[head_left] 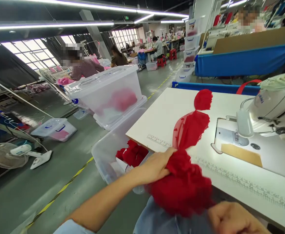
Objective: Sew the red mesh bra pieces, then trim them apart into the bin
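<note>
Over the near edge of the white table (154, 112), the red fabric (181, 190) bunches above the person's lap, and a strip of it (192, 128) lies on the tabletop. Its long axis runs from the left hand (154, 165) toward the far edge, leaning slightly right in view and ending in a small rounded piece (203, 99). Jagged edges face the sewing machine (276, 105); a smoother, curved, partly sheer edge faces left. The left grip is closed on the fabric where strip and bunch meet, with some fingers hidden by it. The right hand (236, 217) is curled just beside the bunch's lower right side, blurred; whether its grip holds any cloth I cannot tell.

Small lettering runs down the machine head, too small to read. Printed rulers cross the tabletop, a short one (159, 141) at left and a longer one (244, 185) along the near edge, their numerals not legible. A tan patch (241, 155) lies beside the metal needle plate (232, 136). Left of the table, a clear bin (102, 146) holds more red pieces (135, 154); beyond it stands a lidded bin (101, 91) with pinkish contents.
</note>
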`<move>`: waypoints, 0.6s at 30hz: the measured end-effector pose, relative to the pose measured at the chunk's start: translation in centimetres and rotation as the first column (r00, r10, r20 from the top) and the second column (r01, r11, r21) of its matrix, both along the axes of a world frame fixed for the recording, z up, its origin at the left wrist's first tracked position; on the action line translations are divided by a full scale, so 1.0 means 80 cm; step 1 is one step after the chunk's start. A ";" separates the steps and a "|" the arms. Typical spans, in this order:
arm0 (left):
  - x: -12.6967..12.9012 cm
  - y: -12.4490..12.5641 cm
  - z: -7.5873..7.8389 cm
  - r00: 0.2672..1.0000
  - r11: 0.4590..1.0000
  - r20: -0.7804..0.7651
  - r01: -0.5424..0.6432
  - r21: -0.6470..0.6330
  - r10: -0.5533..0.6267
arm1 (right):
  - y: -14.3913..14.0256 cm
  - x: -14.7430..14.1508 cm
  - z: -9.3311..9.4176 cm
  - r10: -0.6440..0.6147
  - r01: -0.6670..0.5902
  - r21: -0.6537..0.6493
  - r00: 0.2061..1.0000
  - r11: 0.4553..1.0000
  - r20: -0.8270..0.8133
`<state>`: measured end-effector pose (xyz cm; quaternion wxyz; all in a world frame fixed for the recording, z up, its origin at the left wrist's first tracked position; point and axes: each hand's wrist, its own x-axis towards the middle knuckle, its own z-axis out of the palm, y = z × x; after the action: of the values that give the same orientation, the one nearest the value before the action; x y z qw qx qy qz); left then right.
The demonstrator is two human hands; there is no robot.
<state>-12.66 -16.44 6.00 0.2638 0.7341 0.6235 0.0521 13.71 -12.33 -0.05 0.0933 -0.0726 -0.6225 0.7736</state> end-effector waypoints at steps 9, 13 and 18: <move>-0.010 -0.125 -0.060 0.943 0.933 -0.218 0.295 0.207 -0.250 | -0.022 -0.077 -0.041 -0.274 0.335 -0.091 0.875 0.938 0.398; -0.007 -0.138 -0.067 0.948 0.931 -0.222 0.279 0.235 -0.228 | -0.024 -0.081 -0.046 -0.223 0.278 -0.093 0.895 0.956 0.386; -0.004 -0.140 -0.063 0.945 0.916 -0.218 0.300 0.267 -0.246 | -0.024 -0.079 -0.052 -0.215 0.221 0.021 0.915 0.975 0.340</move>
<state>-12.98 -27.67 0.98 0.0982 0.8470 0.5208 0.0410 7.37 -14.23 -4.17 0.0695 -0.2749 -0.6105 0.7396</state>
